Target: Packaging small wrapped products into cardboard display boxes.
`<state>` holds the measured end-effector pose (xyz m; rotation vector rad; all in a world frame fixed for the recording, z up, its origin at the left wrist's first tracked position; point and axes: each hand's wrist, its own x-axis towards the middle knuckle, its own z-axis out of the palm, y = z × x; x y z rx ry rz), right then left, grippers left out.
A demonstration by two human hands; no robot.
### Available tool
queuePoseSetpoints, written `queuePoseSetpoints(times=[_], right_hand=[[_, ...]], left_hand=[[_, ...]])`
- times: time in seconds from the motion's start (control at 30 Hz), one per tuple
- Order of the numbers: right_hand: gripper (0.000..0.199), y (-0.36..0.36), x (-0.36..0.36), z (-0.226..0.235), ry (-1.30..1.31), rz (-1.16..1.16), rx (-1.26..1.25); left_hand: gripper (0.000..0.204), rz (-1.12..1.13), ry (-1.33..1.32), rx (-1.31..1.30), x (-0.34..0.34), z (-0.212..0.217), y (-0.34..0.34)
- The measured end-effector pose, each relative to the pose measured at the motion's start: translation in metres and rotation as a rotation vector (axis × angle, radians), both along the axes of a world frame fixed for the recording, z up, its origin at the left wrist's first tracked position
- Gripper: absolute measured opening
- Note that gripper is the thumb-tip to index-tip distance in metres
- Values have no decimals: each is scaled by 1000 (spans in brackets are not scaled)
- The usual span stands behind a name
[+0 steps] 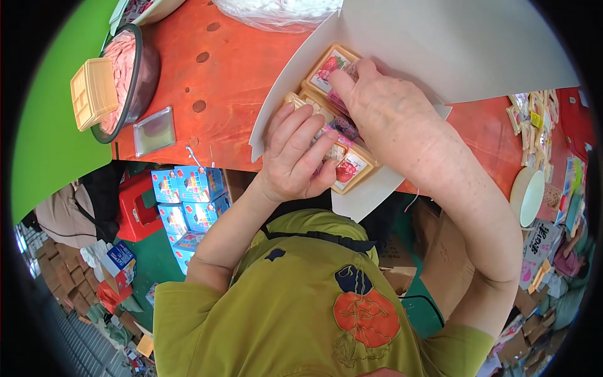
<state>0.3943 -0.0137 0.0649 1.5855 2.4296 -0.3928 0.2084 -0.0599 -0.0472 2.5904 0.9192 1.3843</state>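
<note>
yellow packs (350,172) by the bench's (242,100) near edge, right under curled left grip (294,154) and right grip (386,107), can't tell if they're holding any

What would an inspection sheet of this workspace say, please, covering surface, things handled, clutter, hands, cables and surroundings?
Surface: red-orange table with dark round spots.
Things handled: cream packs with strawberry labels, in an open white carton.
Clutter: dark-rimmed bowl of pink material, a cream compartment tray leaning at its rim; flat clear case nearby.
Hands: left hand over the nearer packs, right hand at the farther one; grip partly hidden.
Cables: thin black line below the table, possibly a cord; cannot tell.
Surroundings: stacked blue boxes and a red stool below the table.
</note>
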Motion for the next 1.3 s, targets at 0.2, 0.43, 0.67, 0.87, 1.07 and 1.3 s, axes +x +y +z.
queuePoseSetpoints(times=[0.2, 0.43, 0.67, 0.87, 1.07, 1.3], right_hand=[[30, -4, 20, -3, 298, 79, 24], [24, -8, 5, 10, 33, 109, -250], [42, 1, -4, 5, 175, -67, -634], [49, 8, 1, 1, 299, -125, -766], [47, 12, -4, 6, 184, -88, -833], [37, 9, -13, 8, -14, -43, -744]], left_hand=[[33, 17, -29, 49, 4, -5, 1], [32, 48, -37, 133, -3, -10, -4], [31, 57, -89, 217, -11, -21, -1], [31, 75, -101, 229, -12, -23, 2], [36, -17, -46, 158, -12, -17, 2], [35, -58, -38, 88, -10, -11, 4]])
